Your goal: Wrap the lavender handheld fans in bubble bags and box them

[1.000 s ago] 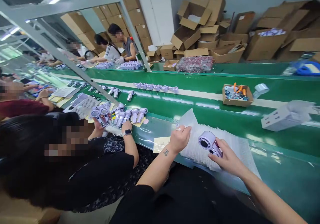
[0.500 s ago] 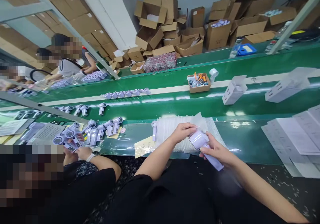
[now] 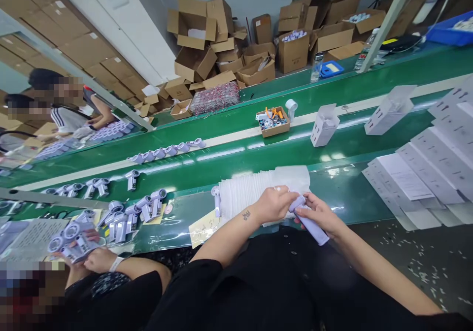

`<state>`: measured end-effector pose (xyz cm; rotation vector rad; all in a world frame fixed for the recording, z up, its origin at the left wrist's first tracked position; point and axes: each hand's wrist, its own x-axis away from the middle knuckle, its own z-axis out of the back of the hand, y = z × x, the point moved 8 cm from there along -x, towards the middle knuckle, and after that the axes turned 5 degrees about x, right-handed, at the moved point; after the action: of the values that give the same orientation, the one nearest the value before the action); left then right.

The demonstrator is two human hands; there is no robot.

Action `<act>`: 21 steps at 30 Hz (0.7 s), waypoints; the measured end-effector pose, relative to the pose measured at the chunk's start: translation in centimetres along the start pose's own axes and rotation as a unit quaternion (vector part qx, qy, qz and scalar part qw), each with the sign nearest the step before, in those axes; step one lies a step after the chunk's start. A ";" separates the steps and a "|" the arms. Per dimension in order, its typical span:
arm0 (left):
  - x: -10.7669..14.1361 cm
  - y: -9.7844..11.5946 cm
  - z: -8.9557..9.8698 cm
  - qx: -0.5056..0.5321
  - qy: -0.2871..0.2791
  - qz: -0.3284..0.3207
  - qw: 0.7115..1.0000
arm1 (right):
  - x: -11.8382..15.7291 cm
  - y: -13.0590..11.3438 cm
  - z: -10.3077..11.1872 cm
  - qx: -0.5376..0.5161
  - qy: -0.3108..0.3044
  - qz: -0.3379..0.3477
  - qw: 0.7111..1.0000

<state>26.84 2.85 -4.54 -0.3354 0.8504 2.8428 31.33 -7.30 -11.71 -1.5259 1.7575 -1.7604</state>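
Between my hands is a light purple handheld device [image 3: 312, 226], tilted with its long part toward the lower right. My left hand [image 3: 275, 203] is closed at its upper end, fingers over the head part. Around the middle of the device, my right hand [image 3: 320, 215] has its thumb and fingers wrapped. Just beyond them lies a stack of white translucent sleeves [image 3: 246, 188], partly hidden by my left arm. A single purple device [image 3: 217, 203] rests at the stack's left edge, near a yellow paper with writing [image 3: 203, 228].
A co-worker's hands [image 3: 98, 259] hold similar devices at the left. A small carton of parts [image 3: 275, 129] and white boxes [image 3: 325, 126] stand on the green conveyor [image 3: 229, 157]. Stacked white boxes [image 3: 402, 173] lie right; people sit across at far left.
The view has turned, so the surroundings sit further left. The device has rotated in my hands; its head now shows narrower, and my left fingers have moved over it.
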 end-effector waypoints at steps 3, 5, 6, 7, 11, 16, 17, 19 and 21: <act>1.2 1.4 -0.8 -0.120 -0.012 -0.093 0.988 | 0.4 0.1 0.6 -0.026 0.032 0.015 0.999; 1.5 0.7 -0.9 -0.154 0.030 -0.089 0.984 | 0.8 0.2 1.0 -0.034 0.054 0.041 0.997; 1.5 0.1 -0.9 -0.161 0.053 -0.068 0.983 | 0.9 0.3 1.1 -0.039 0.064 0.052 0.996; 1.3 -0.7 -1.1 -0.160 0.072 -0.040 0.984 | 1.1 0.5 1.3 -0.046 0.074 0.059 0.994; 0.5 -4.0 -2.4 -0.028 0.098 0.096 0.990 | 1.6 0.9 2.8 -0.081 0.128 0.066 0.986; -0.8 -5.4 -5.8 0.480 0.052 0.229 0.846 | 2.1 1.0 3.9 -0.090 0.140 0.062 0.984; -1.3 -4.9 -6.7 0.562 0.019 0.242 0.791 | 2.1 1.1 3.9 -0.092 0.130 0.061 0.985; -2.2 -3.8 -8.1 0.662 -0.040 0.259 0.702 | 2.2 1.4 3.9 -0.093 0.105 0.061 0.988; -3.3 -3.2 -9.2 0.694 -0.078 0.267 0.664 | 2.3 1.8 3.7 -0.085 0.070 0.057 0.992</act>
<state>32.27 0.07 -12.81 0.4351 2.9303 1.5569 32.28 -11.74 -13.00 -1.3602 2.0665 -1.7378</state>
